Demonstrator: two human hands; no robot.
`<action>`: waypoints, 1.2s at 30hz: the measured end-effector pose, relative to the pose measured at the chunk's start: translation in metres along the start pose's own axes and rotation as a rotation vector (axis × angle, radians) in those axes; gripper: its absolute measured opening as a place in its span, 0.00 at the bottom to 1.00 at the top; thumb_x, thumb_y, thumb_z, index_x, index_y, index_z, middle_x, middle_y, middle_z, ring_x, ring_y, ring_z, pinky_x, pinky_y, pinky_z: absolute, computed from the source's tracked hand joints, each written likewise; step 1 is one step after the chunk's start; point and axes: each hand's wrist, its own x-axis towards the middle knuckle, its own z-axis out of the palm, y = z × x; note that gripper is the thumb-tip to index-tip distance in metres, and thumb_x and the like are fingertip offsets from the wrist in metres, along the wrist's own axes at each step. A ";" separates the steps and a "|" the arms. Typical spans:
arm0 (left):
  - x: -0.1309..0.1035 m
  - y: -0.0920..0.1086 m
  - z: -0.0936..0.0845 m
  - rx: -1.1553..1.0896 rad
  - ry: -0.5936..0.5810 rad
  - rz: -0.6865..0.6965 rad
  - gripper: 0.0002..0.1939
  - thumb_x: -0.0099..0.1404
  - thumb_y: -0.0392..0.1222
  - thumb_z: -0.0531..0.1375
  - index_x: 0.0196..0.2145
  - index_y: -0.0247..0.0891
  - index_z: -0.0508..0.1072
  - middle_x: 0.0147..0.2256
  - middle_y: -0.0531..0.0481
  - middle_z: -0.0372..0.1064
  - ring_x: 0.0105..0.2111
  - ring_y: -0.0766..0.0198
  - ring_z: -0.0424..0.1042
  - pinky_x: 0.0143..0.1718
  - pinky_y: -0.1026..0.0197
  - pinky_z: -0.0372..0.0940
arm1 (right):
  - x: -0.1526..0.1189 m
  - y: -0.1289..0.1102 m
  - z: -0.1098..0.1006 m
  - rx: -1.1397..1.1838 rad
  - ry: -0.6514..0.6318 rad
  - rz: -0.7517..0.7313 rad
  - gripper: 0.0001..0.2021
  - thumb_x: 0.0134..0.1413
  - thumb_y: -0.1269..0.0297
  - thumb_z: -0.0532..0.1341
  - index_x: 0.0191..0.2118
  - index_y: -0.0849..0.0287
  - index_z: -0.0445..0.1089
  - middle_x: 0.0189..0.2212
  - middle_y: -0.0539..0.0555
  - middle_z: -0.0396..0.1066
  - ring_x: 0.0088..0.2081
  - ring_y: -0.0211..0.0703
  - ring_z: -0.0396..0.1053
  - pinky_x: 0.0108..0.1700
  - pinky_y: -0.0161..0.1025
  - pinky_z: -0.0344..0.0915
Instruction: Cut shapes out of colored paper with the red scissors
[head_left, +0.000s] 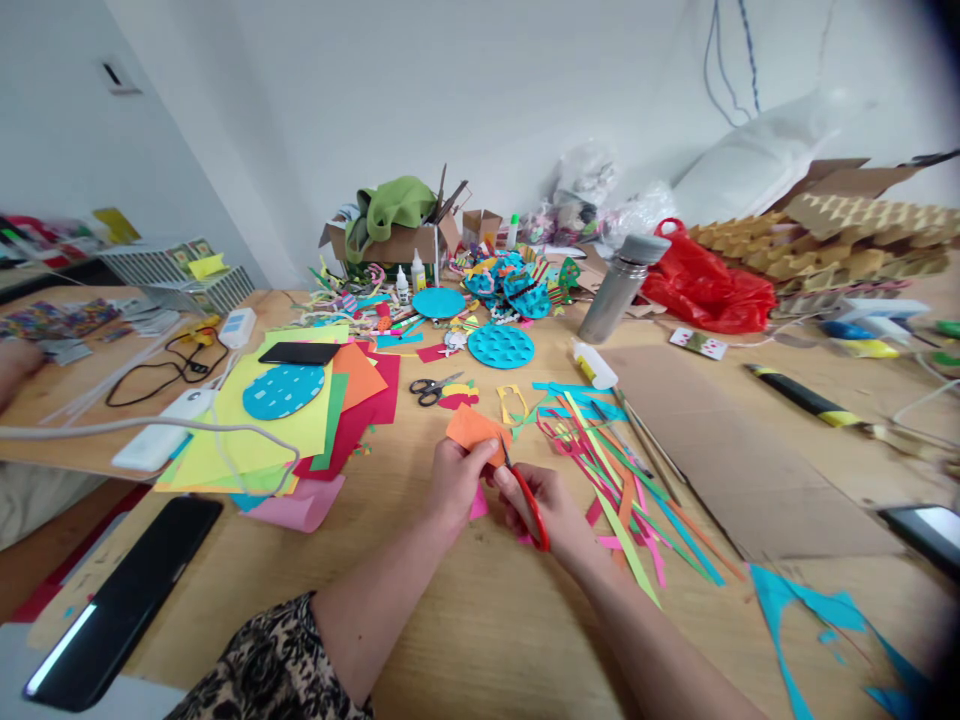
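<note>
My left hand pinches a small piece of orange paper over the middle of the table. In my right hand is a pair of red-handled scissors, their blades at the right edge of the orange paper. How far the blades are apart is hard to make out. A scrap of pink paper lies beneath my hands. Just beyond them are black-handled scissors and some red and yellow cut paper. Colourful paper strips are heaped right of my right hand.
On the left, a phone and a blue spotted disc rest on stacked coloured paper. Cardboard, a glue bottle and a metal bottle stand or lie right. Another person's hand shows far left.
</note>
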 end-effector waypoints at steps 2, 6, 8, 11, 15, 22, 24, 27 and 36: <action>0.000 0.000 0.000 0.001 0.004 -0.006 0.08 0.50 0.42 0.65 0.23 0.35 0.72 0.19 0.54 0.65 0.20 0.69 0.62 0.25 0.64 0.59 | 0.000 0.000 0.000 -0.005 0.000 -0.003 0.27 0.48 0.36 0.64 0.24 0.58 0.60 0.14 0.46 0.62 0.15 0.33 0.58 0.18 0.31 0.52; 0.000 0.000 0.000 0.005 0.000 0.005 0.08 0.51 0.42 0.65 0.23 0.36 0.72 0.19 0.55 0.65 0.20 0.69 0.62 0.25 0.64 0.59 | 0.001 0.003 -0.001 -0.015 -0.003 0.003 0.27 0.48 0.37 0.64 0.24 0.57 0.59 0.14 0.46 0.62 0.14 0.33 0.58 0.18 0.32 0.52; -0.001 0.000 0.000 0.000 0.003 0.008 0.08 0.51 0.42 0.65 0.22 0.36 0.71 0.20 0.55 0.65 0.19 0.70 0.61 0.24 0.64 0.58 | 0.002 0.005 -0.002 -0.016 -0.002 0.003 0.27 0.48 0.36 0.64 0.24 0.57 0.59 0.13 0.45 0.62 0.14 0.33 0.58 0.17 0.31 0.52; -0.001 0.002 0.002 -0.005 0.011 0.001 0.07 0.51 0.41 0.65 0.22 0.35 0.71 0.20 0.55 0.65 0.19 0.70 0.61 0.24 0.65 0.58 | 0.004 0.008 -0.002 -0.015 -0.001 -0.004 0.27 0.48 0.37 0.64 0.23 0.57 0.59 0.13 0.45 0.62 0.13 0.33 0.57 0.16 0.31 0.51; -0.001 0.001 0.002 -0.005 0.013 -0.002 0.07 0.51 0.40 0.64 0.22 0.36 0.71 0.19 0.55 0.65 0.19 0.70 0.61 0.24 0.64 0.58 | 0.004 0.008 -0.003 -0.023 -0.004 -0.001 0.26 0.48 0.38 0.64 0.23 0.57 0.59 0.13 0.46 0.62 0.13 0.32 0.58 0.16 0.30 0.51; 0.001 -0.004 -0.002 0.017 -0.035 0.022 0.06 0.53 0.40 0.64 0.25 0.35 0.74 0.20 0.53 0.66 0.20 0.69 0.62 0.26 0.64 0.60 | 0.002 0.003 -0.002 -0.001 -0.007 0.006 0.26 0.50 0.38 0.64 0.23 0.58 0.60 0.14 0.46 0.62 0.14 0.32 0.58 0.17 0.30 0.52; 0.002 -0.004 -0.002 0.012 -0.034 0.021 0.06 0.53 0.40 0.64 0.25 0.35 0.73 0.20 0.53 0.66 0.20 0.69 0.62 0.26 0.64 0.61 | 0.002 0.005 -0.003 -0.010 -0.003 -0.003 0.26 0.50 0.38 0.64 0.23 0.58 0.59 0.13 0.46 0.62 0.14 0.31 0.57 0.16 0.30 0.51; 0.001 -0.003 -0.001 0.004 -0.018 0.014 0.06 0.52 0.40 0.64 0.24 0.34 0.73 0.20 0.54 0.66 0.20 0.70 0.62 0.25 0.65 0.60 | 0.003 0.007 -0.003 -0.023 0.008 -0.018 0.27 0.49 0.38 0.64 0.22 0.58 0.58 0.12 0.46 0.62 0.13 0.32 0.58 0.16 0.30 0.51; 0.001 0.000 0.000 -0.019 0.010 0.018 0.06 0.52 0.40 0.65 0.24 0.34 0.73 0.20 0.53 0.67 0.20 0.70 0.63 0.25 0.65 0.61 | 0.005 0.007 -0.003 -0.042 0.013 -0.006 0.28 0.47 0.35 0.64 0.22 0.57 0.59 0.11 0.46 0.62 0.13 0.32 0.58 0.16 0.30 0.51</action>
